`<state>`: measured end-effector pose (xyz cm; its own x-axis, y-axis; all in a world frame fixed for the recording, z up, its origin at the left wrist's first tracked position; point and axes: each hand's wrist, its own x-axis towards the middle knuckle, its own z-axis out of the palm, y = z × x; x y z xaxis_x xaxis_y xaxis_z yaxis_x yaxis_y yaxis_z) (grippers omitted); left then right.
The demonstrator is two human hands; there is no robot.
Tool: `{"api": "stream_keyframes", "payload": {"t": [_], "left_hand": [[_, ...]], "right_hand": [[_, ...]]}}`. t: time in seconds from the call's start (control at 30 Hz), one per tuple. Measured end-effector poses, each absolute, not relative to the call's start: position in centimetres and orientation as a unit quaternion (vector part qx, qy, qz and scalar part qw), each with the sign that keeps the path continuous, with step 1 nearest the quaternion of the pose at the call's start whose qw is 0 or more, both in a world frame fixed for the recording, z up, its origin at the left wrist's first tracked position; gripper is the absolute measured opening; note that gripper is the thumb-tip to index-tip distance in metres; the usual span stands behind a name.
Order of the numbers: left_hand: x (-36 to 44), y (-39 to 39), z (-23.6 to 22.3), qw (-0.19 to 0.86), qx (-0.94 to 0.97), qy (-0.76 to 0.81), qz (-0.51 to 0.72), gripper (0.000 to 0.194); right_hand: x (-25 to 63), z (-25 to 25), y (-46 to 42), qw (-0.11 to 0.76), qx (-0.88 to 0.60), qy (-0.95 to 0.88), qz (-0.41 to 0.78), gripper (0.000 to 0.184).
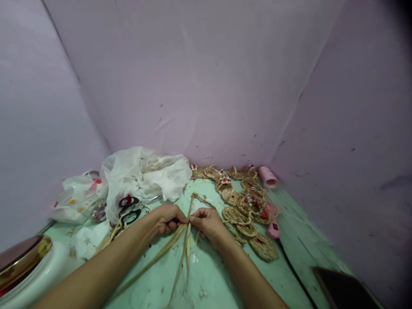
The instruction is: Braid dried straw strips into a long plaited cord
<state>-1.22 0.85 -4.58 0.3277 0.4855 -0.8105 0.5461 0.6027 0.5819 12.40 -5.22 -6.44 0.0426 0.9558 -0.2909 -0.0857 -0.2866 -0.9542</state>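
Both hands meet at the middle of the table over a thin braid (191,207) of dry, straw-coloured fibre. My left hand (168,219) is closed, pinching the fibre strands (161,254) just where the braid ends. Close against it, my right hand (206,223) pinches the same spot between thumb and forefinger. Loose strands hang from the fingertips toward me, some slanting off to the left. From its top bend the finished braid runs right, behind my right hand, toward coiled woven pieces (238,221). Exactly which strand each hand grips is hidden by the fingers.
White plastic bags (144,174) and black-handled scissors (130,210) lie at the left. Red and white beads (224,180) sit on coiled pieces at the back right, near a pink thread spool (268,177). A pink device (273,229) trails a black cable. A white rounded container (48,262) stands front left.
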Motion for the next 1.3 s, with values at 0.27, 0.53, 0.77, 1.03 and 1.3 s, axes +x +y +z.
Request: {"api": "stream_keyframes", "payload": {"t": [0.27,0.53,0.77,1.03,1.3], "left_hand": [[-0.2,-0.7,-2.7,0.601,0.507,0.618,-0.006,0.026],[0.4,-1.1,-1.6,0.578,0.552,0.601,-0.015,0.017],[0.2,-1.3,-2.4,0.506,0.589,0.628,0.047,0.015],[0.1,-2.1,-3.2,0.615,0.534,0.563,0.139,0.015],[0.0,-1.9,-4.2,0.688,0.469,0.535,0.140,0.019]], "right_hand": [[12.1,-7.0,-5.1,0.437,-0.580,-0.414,0.549,0.010],[12.1,-7.1,-5.0,0.439,-0.570,-0.410,0.560,0.010],[12.7,-5.9,-5.2,0.430,-0.538,-0.366,0.625,0.010],[13.0,-6.0,-5.2,0.441,-0.525,-0.354,0.636,0.015],[13.4,-6.3,-5.3,0.426,-0.472,-0.374,0.675,0.027]]}}
